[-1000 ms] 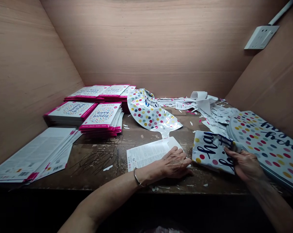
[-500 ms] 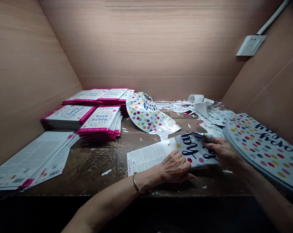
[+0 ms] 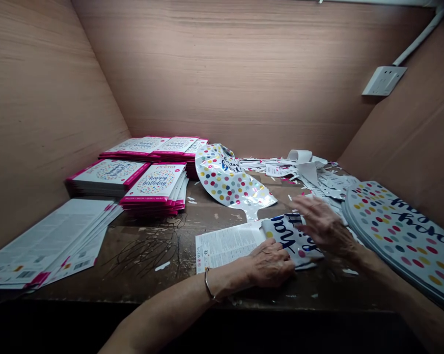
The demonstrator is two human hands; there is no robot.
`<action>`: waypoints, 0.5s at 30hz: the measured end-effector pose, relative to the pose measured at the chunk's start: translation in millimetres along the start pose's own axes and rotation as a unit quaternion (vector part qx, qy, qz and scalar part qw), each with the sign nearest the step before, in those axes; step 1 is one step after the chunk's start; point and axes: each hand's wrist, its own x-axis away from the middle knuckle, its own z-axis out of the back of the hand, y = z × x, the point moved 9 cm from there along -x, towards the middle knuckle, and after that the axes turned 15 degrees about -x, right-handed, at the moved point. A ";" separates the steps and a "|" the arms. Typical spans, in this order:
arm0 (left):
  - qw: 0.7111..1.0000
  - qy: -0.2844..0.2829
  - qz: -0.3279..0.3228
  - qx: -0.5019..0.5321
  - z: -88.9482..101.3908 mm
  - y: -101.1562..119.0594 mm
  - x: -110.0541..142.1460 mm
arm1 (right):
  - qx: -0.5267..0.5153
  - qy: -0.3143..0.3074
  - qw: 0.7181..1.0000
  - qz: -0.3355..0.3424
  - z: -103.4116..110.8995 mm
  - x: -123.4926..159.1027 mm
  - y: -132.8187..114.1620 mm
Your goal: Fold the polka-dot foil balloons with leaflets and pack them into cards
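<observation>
The folded balloon, white with coloured dots and dark blue lettering, lies in front of you on the brown table, at the right end of a white envelope. You cannot tell from this view whether any of it is inside the envelope. Your left hand, with a bracelet at the wrist, lies over the place where the two meet; its fingers are bent, but whether they grip anything cannot be told. Your right hand is blurred, its fingers apart and holding nothing, over the far right part of the folded balloon; whether it touches is unclear.

Just beyond the envelope you have a creased, unfolded balloon, its tail pointing toward you. A pile of flat round balloons lies to your right, with paper scraps behind. To your left are stacked birthday packs and, nearer you, spread envelopes.
</observation>
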 end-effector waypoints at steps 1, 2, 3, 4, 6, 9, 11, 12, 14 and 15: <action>1.000 0.005 0.004 0.002 0.5 -0.5 0.0 | 0.008 -0.073 0.996 0.058 -18.5 2.4 -10.8; 1.000 0.014 0.010 0.005 1.9 -1.3 0.0 | 0.023 -0.146 0.982 0.116 -38.7 8.4 -19.0; 0.999 0.027 0.017 0.008 4.2 -2.5 0.2 | 0.038 -0.206 0.965 0.160 -57.1 16.2 -22.4; 0.999 0.040 0.024 0.010 6.7 -3.4 0.6 | 0.048 -0.245 0.951 0.183 -71.4 22.7 -20.9; 0.998 0.058 0.030 0.015 10.9 -4.4 1.8 | 0.056 -0.268 0.945 0.179 -87.2 28.6 -10.7; 0.997 0.073 0.020 0.015 15.2 -3.0 3.8 | 0.065 -0.276 0.944 0.167 -94.0 31.0 -5.0; 0.996 0.085 0.010 0.014 17.8 -1.2 5.4 | 0.061 -0.285 0.943 0.158 -94.7 30.2 -10.6; 0.996 0.090 0.004 0.015 18.4 -0.2 5.9 | 0.055 -0.287 0.944 0.151 -95.1 29.0 -14.7; 0.995 0.096 -0.007 0.020 18.2 2.2 6.1 | 0.026 -0.276 0.952 0.128 -96.2 24.9 -21.9; 0.995 0.099 -0.010 0.023 18.0 2.9 5.5 | 0.003 -0.264 0.958 0.115 -97.0 22.7 -23.9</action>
